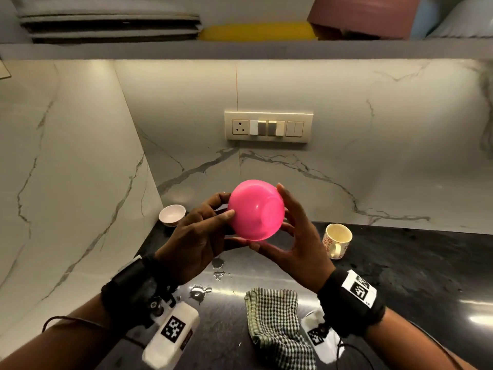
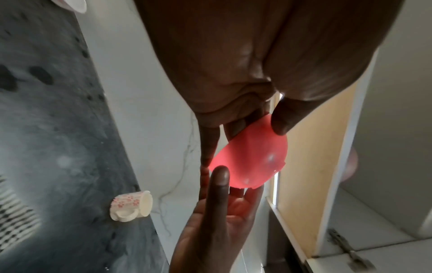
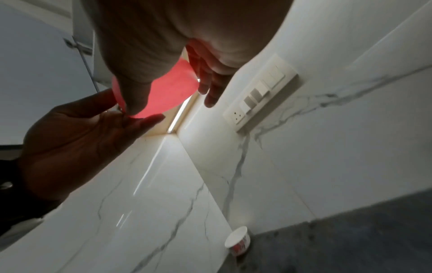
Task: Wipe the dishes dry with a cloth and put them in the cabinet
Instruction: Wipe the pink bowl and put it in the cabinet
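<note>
The pink bowl (image 1: 256,209) is held up in the air above the black counter (image 1: 400,265), in front of the marble wall. Its base is turned toward the person and its mouth faces away. The left hand (image 1: 197,236) grips its left side, thumb laid across the outer wall and fingers curled behind the rim. The right hand (image 1: 301,236) clasps the other side, fingers spread along the wall and thumb tucked under the lower edge. In the left wrist view a few specks on the bowl may be water drops, though the blur leaves this unsure.

Below the hands, small puddles (image 1: 200,291) lie on the counter, and a checked cloth (image 1: 277,324) lies crumpled beside them, untouched. A flowered mug (image 1: 336,240) stands to the right of the bowl, and a small white cup (image 1: 172,214) sits in the back left corner. A switch panel (image 1: 268,126) is on the wall behind. Overhead, the cabinet shelf (image 1: 240,50) holds stacked grey plates (image 1: 106,22) and a yellow dish (image 1: 256,30).
</note>
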The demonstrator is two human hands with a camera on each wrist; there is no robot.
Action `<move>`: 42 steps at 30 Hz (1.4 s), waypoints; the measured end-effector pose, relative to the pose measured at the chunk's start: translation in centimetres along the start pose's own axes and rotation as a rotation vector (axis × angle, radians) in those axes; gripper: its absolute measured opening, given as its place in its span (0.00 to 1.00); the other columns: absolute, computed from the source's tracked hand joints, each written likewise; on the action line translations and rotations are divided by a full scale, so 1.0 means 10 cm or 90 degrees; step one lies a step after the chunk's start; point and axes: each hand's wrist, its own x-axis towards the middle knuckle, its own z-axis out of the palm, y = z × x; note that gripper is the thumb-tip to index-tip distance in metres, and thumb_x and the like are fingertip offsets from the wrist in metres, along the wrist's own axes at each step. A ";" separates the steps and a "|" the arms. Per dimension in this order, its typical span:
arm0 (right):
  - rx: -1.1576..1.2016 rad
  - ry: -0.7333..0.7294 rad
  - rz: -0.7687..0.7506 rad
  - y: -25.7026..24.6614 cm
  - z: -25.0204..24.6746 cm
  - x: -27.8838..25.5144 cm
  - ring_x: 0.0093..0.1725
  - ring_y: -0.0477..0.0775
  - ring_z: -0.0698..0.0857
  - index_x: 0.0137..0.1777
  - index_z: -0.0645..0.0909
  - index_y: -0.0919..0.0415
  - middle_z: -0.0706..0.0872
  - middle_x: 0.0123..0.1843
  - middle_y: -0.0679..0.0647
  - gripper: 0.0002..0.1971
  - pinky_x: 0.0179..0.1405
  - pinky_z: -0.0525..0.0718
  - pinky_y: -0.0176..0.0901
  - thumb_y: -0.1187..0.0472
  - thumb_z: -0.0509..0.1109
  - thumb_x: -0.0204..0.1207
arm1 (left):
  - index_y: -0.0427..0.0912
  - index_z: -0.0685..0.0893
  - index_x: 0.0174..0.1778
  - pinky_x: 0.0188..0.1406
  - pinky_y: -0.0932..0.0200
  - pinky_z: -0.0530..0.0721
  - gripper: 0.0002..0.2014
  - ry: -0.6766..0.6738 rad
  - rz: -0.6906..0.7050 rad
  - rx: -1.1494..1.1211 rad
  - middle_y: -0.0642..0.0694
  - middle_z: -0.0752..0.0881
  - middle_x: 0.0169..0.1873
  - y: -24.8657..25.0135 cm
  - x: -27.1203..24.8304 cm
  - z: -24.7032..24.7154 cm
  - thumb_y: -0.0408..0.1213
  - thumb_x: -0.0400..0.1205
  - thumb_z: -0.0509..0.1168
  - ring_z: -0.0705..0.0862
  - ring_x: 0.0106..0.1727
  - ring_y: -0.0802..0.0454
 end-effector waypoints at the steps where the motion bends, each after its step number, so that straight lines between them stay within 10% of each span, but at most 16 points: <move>1: -0.010 0.023 -0.016 -0.08 -0.07 0.03 0.82 0.48 0.77 0.91 0.60 0.55 0.71 0.87 0.44 0.56 0.74 0.86 0.49 0.51 0.89 0.68 | 0.40 0.75 0.79 0.54 0.39 0.94 0.25 -0.014 0.004 -0.002 0.33 0.89 0.64 0.07 0.02 0.07 0.33 0.84 0.64 0.91 0.61 0.30; 11: -0.164 0.170 -0.078 -0.93 -0.97 0.12 0.77 0.36 0.79 0.88 0.67 0.48 0.76 0.81 0.31 0.51 0.69 0.83 0.35 0.38 0.86 0.67 | 0.44 0.76 0.81 0.73 0.50 0.84 0.26 -0.066 0.313 0.382 0.51 0.83 0.78 0.71 0.33 0.77 0.38 0.85 0.71 0.82 0.78 0.49; 23: -0.312 0.348 -0.089 -1.84 -2.12 0.43 0.67 0.35 0.84 0.81 0.72 0.40 0.84 0.70 0.32 0.40 0.60 0.84 0.36 0.36 0.82 0.71 | 0.47 0.79 0.81 0.61 0.55 0.89 0.25 -0.140 0.563 0.626 0.56 0.83 0.71 1.45 1.08 1.93 0.50 0.88 0.70 0.85 0.67 0.55; 30: -0.343 0.365 -0.006 -1.88 -2.61 0.80 0.55 0.35 0.89 0.76 0.78 0.43 0.89 0.61 0.38 0.35 0.58 0.90 0.47 0.34 0.82 0.72 | 0.45 0.83 0.78 0.55 0.58 0.81 0.23 -0.086 0.551 0.772 0.50 0.86 0.65 1.70 1.54 2.40 0.49 0.87 0.71 0.83 0.47 0.58; 37: -0.414 0.306 0.067 -1.75 -2.84 1.09 0.59 0.49 0.89 0.78 0.79 0.44 0.89 0.66 0.45 0.39 0.58 0.89 0.47 0.30 0.80 0.70 | 0.43 0.88 0.71 0.60 0.48 0.85 0.19 -0.036 0.506 0.930 0.47 0.91 0.62 1.72 1.75 2.50 0.47 0.87 0.68 0.88 0.59 0.46; 42: -0.473 0.276 0.088 -1.60 -2.93 1.23 0.57 0.50 0.88 0.80 0.78 0.42 0.89 0.63 0.44 0.41 0.58 0.88 0.48 0.24 0.75 0.70 | 0.50 0.86 0.50 0.28 0.55 0.64 0.08 0.047 0.508 1.114 0.53 0.82 0.40 1.72 1.77 2.59 0.46 0.86 0.63 0.84 0.45 0.44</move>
